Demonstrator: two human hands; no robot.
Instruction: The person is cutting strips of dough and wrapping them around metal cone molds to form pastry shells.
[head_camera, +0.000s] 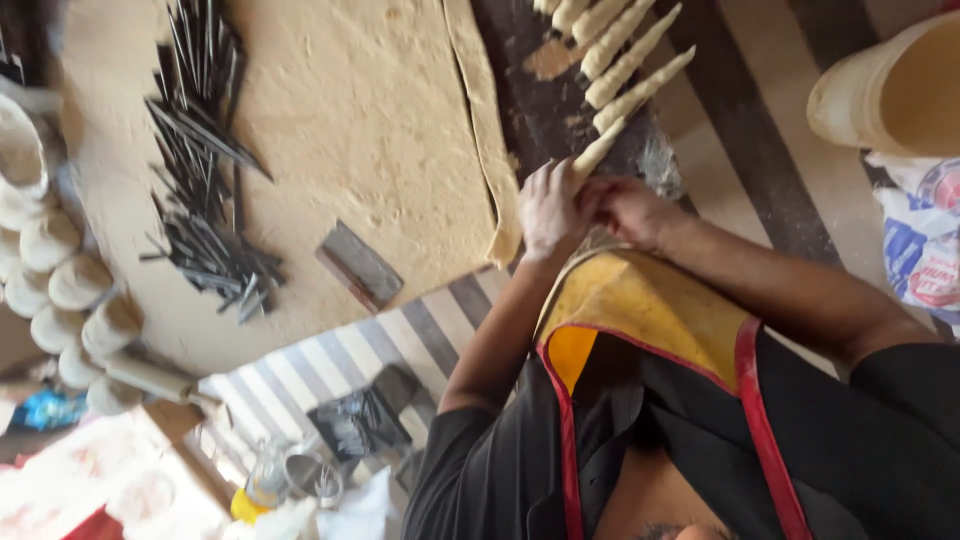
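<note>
Black shirt and a yellow apron (640, 310) with red trim fill the near edge of the frame, above which both hands meet over a dark board (545, 110). Left hand (548, 212) and right hand (625, 208) close their fingers together on one dough cone (598, 148), its pale tip pointing away toward a row of finished cones (625, 60) laid side by side on the board. Beside the left hand runs the edge of a wide dough sheet (350, 110), with a long cut strip (485, 120) lying along it. On the sheet rest a flat scraper (360, 265) and a heap of dark metal rods (205, 150). Round dough balls (70, 285) line the far left, next to a rolling pin (150, 378). A rolled mat (890, 85) stands at upper right. As a judgement: the cone looks soft, so too tight a squeeze from either hand could flatten or tear it, and the row lies close enough that a careless placement could knock neighbours out of line
</note>
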